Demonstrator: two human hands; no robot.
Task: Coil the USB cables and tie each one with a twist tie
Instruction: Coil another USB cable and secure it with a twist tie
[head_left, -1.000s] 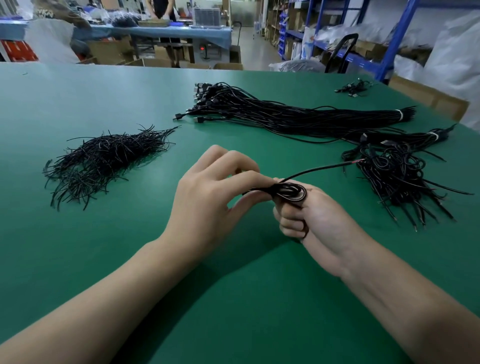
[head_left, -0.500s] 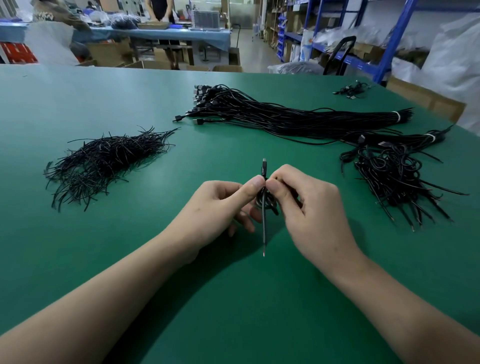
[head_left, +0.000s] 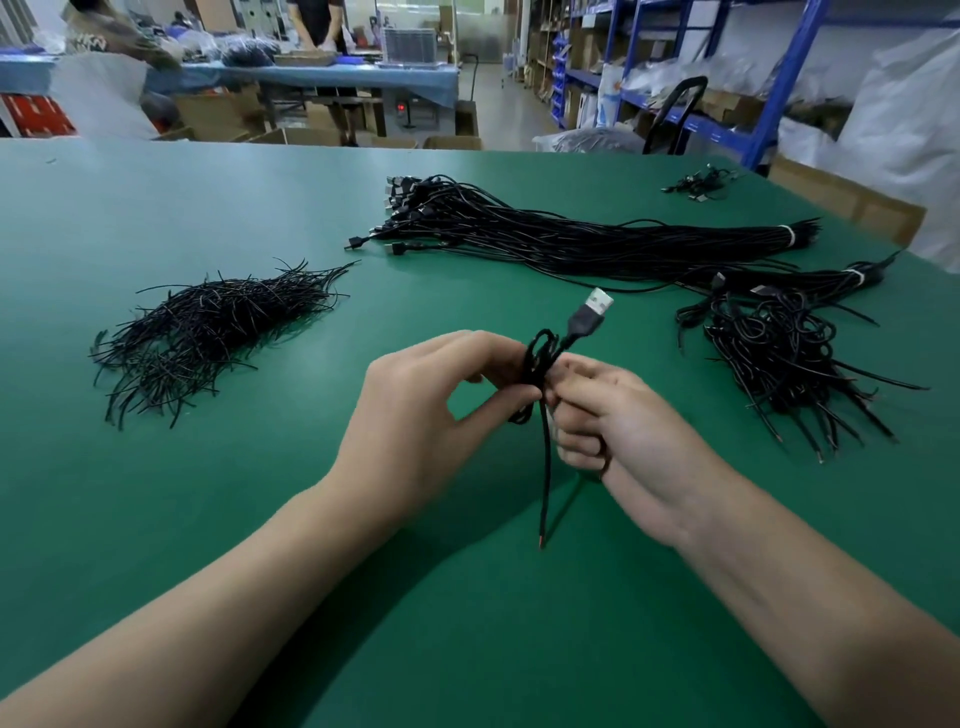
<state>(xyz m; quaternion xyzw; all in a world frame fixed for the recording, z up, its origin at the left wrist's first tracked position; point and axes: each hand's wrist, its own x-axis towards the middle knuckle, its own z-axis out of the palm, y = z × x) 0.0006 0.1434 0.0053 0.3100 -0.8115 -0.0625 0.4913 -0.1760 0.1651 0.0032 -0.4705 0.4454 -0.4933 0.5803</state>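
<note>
both hands meet just over the table (head_left: 156, 519), lifted off the green top, likely so the coil can be turned freely. the left hand (head_left: 431, 415) pinches the cable (head_left: 537, 364) at the waist of its small coil between thumb and forefinger, which keeps the loops from springing apart. the right hand (head_left: 623, 431), fingers curled, pinches the same waist from the other side, touching the left fingertips. this looks like the binding step, though i cannot tell whether a tie is already round the coil, as the fingers hide that spot. the plug (head_left: 592, 312) sticks up and away from the coil, and the tail (head_left: 543, 493) hangs straight down, its tip at or just above the table; both are left out of the loops. the ties (head_left: 208, 332) lie heaped to the left, handy for the left hand. the bundle (head_left: 597, 239) of straight cables lies across the far side, and the pile (head_left: 789, 364) of seemingly finished ones sits to the right, near the right hand for dropping off.
</note>
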